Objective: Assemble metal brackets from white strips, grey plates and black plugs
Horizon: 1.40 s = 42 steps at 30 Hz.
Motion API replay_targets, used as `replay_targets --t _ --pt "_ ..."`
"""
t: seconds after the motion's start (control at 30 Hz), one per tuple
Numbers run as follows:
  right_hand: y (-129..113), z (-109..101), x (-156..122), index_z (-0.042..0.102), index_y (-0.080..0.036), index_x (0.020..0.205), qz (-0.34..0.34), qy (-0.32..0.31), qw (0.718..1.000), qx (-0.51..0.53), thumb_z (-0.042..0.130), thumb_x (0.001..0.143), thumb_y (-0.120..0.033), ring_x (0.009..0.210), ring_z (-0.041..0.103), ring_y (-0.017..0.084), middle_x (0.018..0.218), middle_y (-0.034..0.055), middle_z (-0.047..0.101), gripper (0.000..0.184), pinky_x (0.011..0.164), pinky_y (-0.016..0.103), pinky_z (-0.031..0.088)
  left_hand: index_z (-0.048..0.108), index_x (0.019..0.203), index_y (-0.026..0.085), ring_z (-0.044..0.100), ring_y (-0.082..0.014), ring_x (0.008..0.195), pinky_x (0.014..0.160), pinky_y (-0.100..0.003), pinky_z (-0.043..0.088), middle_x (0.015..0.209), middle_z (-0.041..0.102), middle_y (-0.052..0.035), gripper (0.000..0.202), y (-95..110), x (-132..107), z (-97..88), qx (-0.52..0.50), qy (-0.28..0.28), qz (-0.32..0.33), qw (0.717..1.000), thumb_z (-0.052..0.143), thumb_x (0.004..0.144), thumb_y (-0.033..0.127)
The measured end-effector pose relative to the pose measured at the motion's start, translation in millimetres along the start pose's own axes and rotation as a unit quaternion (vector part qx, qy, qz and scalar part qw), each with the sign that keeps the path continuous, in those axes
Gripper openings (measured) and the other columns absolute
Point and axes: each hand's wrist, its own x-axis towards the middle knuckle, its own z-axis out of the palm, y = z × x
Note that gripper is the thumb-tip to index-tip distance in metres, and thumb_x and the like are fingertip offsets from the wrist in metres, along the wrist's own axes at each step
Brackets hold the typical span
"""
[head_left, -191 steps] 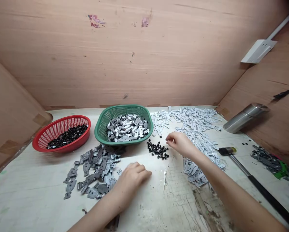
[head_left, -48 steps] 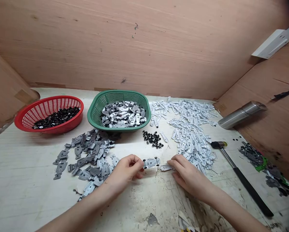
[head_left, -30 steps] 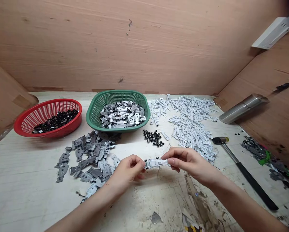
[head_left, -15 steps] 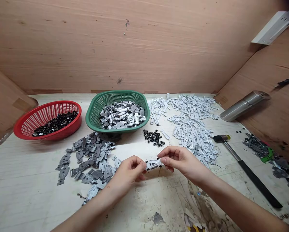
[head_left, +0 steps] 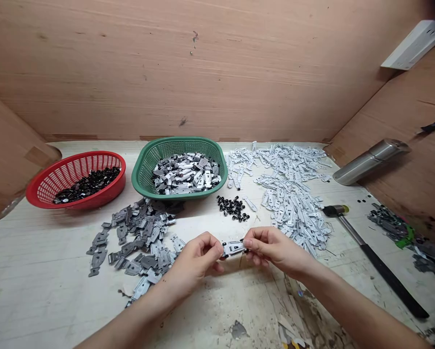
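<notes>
Between my two hands is a small white toy car chassis [head_left: 234, 247] with black wheels at its ends, held just over the table. The fingers and thumb of my left hand [head_left: 205, 254] pinch its left end. On its right end, my right hand [head_left: 266, 246] has closed thumb and fingers, covering part of the wheels there. Just behind the hands lies a small heap of black wheels [head_left: 232, 208]. White chassis pieces [head_left: 293, 203] are piled at the right, and grey base plates [head_left: 141, 237] lie scattered by my left forearm.
A green basket [head_left: 134, 174] of assembled pieces and a red basket [head_left: 39, 182] of black parts stand behind on the left. At the right are a hammer [head_left: 379, 266], a metal cylinder [head_left: 370, 162] leaning on the wall and mixed scraps [head_left: 395, 228].
My right fingers have shifted on the chassis's right end and now cover more of its wheels. Both hands still hold the piece. The whole view has shifted slightly.
</notes>
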Motion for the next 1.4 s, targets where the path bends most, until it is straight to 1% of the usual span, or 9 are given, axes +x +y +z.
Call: replay_targets --t 0.13,0.27,0.37,0.47,0.6,0.87,1.03,1.17,1.4 --pt "3.0 9.7 -1.4 0.051 -0.015 0.074 -0.027 0.012 0.999 -0.018 0.065 0.075 -0.047 0.046 0.043 0.005 0.059 -0.0033 0.055 0.035 0.044 0.017 0.028 0.05 0.078 0.017 0.055 -0.0123 0.063 0.061 -0.026 0.043 0.071 0.056 0.0006 0.026 -2.2 0.0 0.3 0.015 0.017 -0.015 1.0 0.061 0.076 0.039" --pt "10.9 23.5 -1.6 0.048 -0.016 0.075 -0.056 -0.002 0.998 -0.04 0.061 0.079 -0.047 0.047 0.041 0.005 0.056 -0.0056 0.049 0.034 0.045 0.018 0.03 0.052 0.085 0.015 0.054 -0.0116 0.059 0.057 -0.024 0.042 0.065 0.058 -0.0002 0.033 -4.5 0.2 1.8 0.018 -0.04 -0.027 0.999 0.066 0.072 0.042" --pt "15.3 30.5 -0.6 0.046 -0.016 0.074 -0.074 0.015 0.997 -0.026 0.059 0.081 -0.047 0.045 0.039 0.004 0.053 -0.0071 0.046 0.034 0.043 0.016 0.028 0.051 0.082 0.014 0.05 -0.0093 0.053 0.052 -0.021 0.037 0.058 0.055 0.0026 0.033 -5.0 0.3 3.0 0.028 -0.018 -0.011 0.999 0.065 0.072 0.043" --pt "13.4 31.7 0.1 0.048 -0.016 0.075 -0.06 0.01 0.998 0.019 0.058 0.081 -0.048 0.046 0.045 0.005 0.058 -0.004 0.053 0.034 0.042 0.016 0.031 0.05 0.083 0.015 0.047 -0.0083 0.053 0.049 -0.019 0.033 0.057 0.052 0.004 0.033 -4.5 0.2 3.4 0.029 0.0 0.01 1.0 0.064 0.074 0.043" --pt "7.3 28.5 -1.1 0.052 -0.015 0.077 -0.042 -0.014 0.996 0.073 0.07 0.072 -0.04 0.05 0.053 0.007 0.062 -0.0009 0.06 0.032 0.042 0.016 0.037 0.05 0.082 0.016 0.042 -0.0069 0.052 0.046 -0.017 0.029 0.057 0.051 0.0044 0.028 -1.9 -1.4 3.2 0.026 -0.004 0.016 1.0 0.061 0.077 0.041" --pt "20.0 36.3 2.5 0.054 -0.014 0.07 -0.066 0.046 0.992 0.099 0.074 0.067 -0.037 0.042 0.055 0.009 0.053 0.0001 0.063 0.03 0.038 0.016 0.041 0.052 0.08 0.016 0.041 -0.0067 0.055 0.05 -0.017 0.032 0.058 0.048 0.0054 0.023 3.0 -7.0 8.2 0.048 0.043 0.024 0.998 0.06 0.079 0.038" --pt "22.1 45.5 6.0 0.051 -0.014 0.068 -0.054 0.065 0.987 0.139 0.076 0.065 -0.039 0.044 0.056 0.009 0.058 0.0013 0.064 0.035 0.038 0.017 0.042 0.051 0.082 0.016 0.041 -0.0069 0.055 0.05 -0.017 0.032 0.062 0.049 0.0045 0.025 -0.8 -5.9 10.3 0.045 0.046 0.019 0.998 0.059 0.079 0.04" --pt "18.6 43.5 3.6 0.052 -0.014 0.071 -0.071 0.05 0.989 0.122 0.072 0.069 -0.041 0.046 0.054 0.008 0.055 -0.0005 0.061 0.034 0.043 0.018 0.043 0.052 0.082 0.017 0.039 -0.0075 0.057 0.05 -0.017 0.031 0.064 0.047 0.0045 0.025 0.7 -5.5 9.5 0.068 0.035 0.023 0.997 0.057 0.08 0.041" --pt "15.4 35.5 -5.4 0.051 -0.015 0.077 -0.122 0.022 0.992 0.034 0.06 0.08 -0.045 0.055 0.053 0.008 0.068 -0.0004 0.056 0.031 0.049 0.019 0.042 0.055 0.083 0.018 0.039 -0.0096 0.059 0.055 -0.02 0.032 0.069 0.05 0.0027 0.023 10.5 -9.5 9.7 0.188 0.015 0.05 0.981 0.053 0.083 0.041"
